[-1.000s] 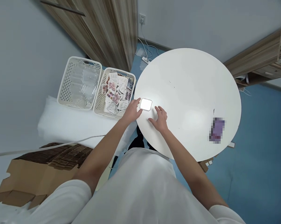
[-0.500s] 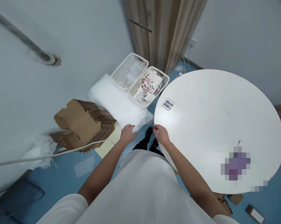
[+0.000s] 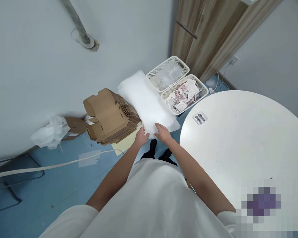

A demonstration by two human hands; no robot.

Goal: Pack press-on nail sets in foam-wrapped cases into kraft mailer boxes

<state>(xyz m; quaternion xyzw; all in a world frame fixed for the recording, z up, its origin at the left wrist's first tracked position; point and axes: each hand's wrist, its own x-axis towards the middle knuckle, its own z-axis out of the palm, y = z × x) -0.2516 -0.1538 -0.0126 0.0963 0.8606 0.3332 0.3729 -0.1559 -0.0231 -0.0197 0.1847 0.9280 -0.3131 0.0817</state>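
Left hand (image 3: 142, 136) and right hand (image 3: 163, 133) released, fingers parted, at near end of white sheets (image 3: 149, 99); touch unclear. Cartons (image 3: 108, 114) left of hands, tabletop (image 3: 240, 142) right.

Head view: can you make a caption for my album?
Left hand and right hand by the near end of the white sheets, cardboard at left, table at right.
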